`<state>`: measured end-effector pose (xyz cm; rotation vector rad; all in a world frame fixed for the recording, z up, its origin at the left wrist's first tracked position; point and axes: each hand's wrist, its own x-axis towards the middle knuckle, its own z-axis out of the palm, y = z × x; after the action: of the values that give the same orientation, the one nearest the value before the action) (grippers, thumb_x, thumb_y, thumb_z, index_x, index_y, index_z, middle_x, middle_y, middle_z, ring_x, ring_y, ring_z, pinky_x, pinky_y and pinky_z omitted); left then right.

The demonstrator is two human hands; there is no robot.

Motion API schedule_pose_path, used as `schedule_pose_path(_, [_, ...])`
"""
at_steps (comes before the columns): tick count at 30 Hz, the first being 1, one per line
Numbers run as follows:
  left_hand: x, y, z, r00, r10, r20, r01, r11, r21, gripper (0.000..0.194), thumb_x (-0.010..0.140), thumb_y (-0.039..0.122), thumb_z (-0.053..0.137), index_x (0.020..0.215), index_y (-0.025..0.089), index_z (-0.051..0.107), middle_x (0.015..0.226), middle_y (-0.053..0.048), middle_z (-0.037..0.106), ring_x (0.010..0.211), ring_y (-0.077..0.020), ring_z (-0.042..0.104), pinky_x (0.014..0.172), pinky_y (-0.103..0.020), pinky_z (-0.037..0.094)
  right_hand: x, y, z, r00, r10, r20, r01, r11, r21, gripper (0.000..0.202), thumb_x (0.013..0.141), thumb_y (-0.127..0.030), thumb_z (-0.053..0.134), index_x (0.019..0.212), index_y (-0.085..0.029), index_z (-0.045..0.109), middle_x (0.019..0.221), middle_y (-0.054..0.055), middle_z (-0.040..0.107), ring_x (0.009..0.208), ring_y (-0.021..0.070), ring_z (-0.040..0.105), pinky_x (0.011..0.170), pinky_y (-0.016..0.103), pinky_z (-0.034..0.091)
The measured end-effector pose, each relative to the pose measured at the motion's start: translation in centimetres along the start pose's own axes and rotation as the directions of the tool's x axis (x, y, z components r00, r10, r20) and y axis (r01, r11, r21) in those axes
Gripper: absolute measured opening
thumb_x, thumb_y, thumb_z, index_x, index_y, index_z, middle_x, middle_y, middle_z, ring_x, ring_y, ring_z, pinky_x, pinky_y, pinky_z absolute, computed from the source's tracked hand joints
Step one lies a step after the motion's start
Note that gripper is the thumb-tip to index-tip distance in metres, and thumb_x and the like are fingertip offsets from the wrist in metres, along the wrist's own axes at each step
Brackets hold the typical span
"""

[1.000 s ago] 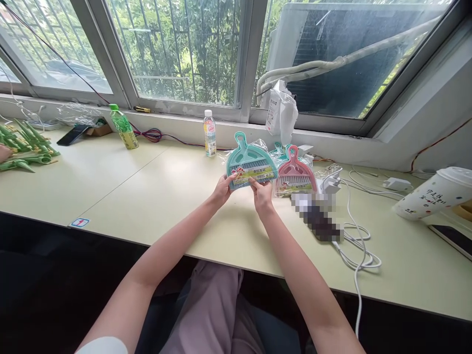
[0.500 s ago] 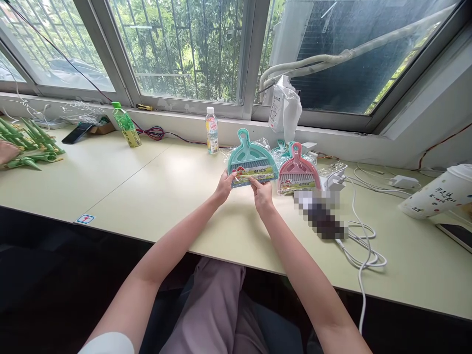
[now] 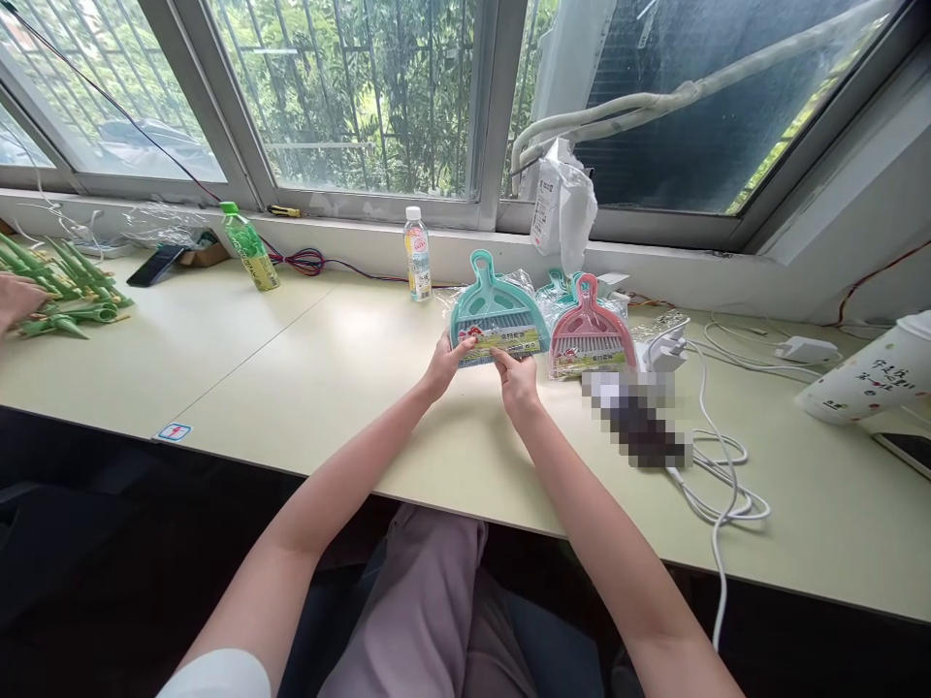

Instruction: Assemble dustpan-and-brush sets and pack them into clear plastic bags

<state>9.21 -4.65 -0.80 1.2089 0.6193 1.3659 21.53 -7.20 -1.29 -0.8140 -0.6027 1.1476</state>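
Observation:
A teal dustpan-and-brush set [image 3: 489, 301] in clear wrap is held up above the table in front of me, tilted, its handle pointing away. My left hand [image 3: 443, 368] grips its lower left edge, thumb over the printed label. At the lower edge, my right hand [image 3: 518, 383] holds it with a finger lying across the label; its other fingers are partly hidden. Just to the right is a pink dustpan-and-brush set [image 3: 593, 334], also wrapped. Behind the two, another teal set [image 3: 557, 285] shows only in part.
A clear bottle [image 3: 417, 254] and a green bottle [image 3: 249, 246] stand near the window. White cables [image 3: 731, 499], a charger and a large paper cup [image 3: 869, 373] lie right. At far left, another person's hand [image 3: 16, 299] touches green stalks [image 3: 69, 286]. A phone [image 3: 155, 265] lies nearby.
The view has shifted slightly. Both hands keep hold of the teal dustpan-and-brush set in nearly the same place. Nothing has been let go or taken up.

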Motion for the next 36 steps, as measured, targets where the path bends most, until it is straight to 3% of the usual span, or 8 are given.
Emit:
schedule_pose_path(12, [0.05, -0.28, -0.01, 0.996, -0.031, -0.088, 0.029, 0.999, -0.017, 0.039, 0.074, 0.032, 0.065, 0.109, 0.018, 0.055, 0.108, -0.006, 0.067, 0.112, -0.0241, 0.059, 0.100, -0.041, 0.044, -0.40, 0.17, 0.34, 1.000, -0.008, -0.027, 0.009, 1.000, 0.027, 0.045, 0.056, -0.014, 0.077, 0.097, -0.018, 0.058, 0.101, 0.004, 0.072, 0.105, 0.0215, 0.067, 0.101, 0.037, 0.052])
schedule_pose_path(18, [0.05, 0.10, 0.20, 0.986, -0.072, -0.154, 0.063, 0.996, -0.061, 0.033, 0.073, 0.028, 0.058, 0.105, 0.018, 0.056, 0.097, -0.003, 0.068, 0.098, -0.0204, 0.063, 0.095, -0.039, 0.047, -0.48, 0.17, 0.48, 0.999, 0.027, -0.038, -0.025, 0.999, 0.039, 0.041, 0.059, -0.011, 0.075, 0.094, -0.019, 0.057, 0.098, 0.003, 0.071, 0.105, 0.0202, 0.067, 0.100, 0.035, 0.053])
schedule_pose_path(25, [0.13, 0.33, 0.28, 0.984, -0.073, -0.160, 0.063, 0.996, -0.063, 0.040, 0.067, 0.025, 0.056, 0.105, 0.015, 0.056, 0.092, -0.003, 0.067, 0.090, -0.0191, 0.064, 0.089, -0.037, 0.048, -0.36, 0.40, 0.46, 0.996, 0.052, -0.077, -0.046, 0.997, 0.069, 0.041, 0.059, -0.008, 0.075, 0.093, -0.019, 0.054, 0.093, 0.002, 0.071, 0.102, 0.0194, 0.068, 0.097, 0.034, 0.055])
schedule_pose_path(36, [0.33, -0.29, -0.19, 0.993, -0.025, -0.119, 0.021, 0.999, -0.035, 0.037, 0.074, 0.031, 0.059, 0.107, 0.014, 0.057, 0.101, -0.006, 0.068, 0.097, -0.0204, 0.064, 0.092, -0.037, 0.048, -0.30, 0.20, 0.56, 0.995, 0.054, -0.081, -0.048, 0.996, 0.077, 0.040, 0.061, -0.006, 0.072, 0.096, -0.018, 0.056, 0.093, 0.002, 0.072, 0.099, 0.0191, 0.069, 0.096, 0.033, 0.056])
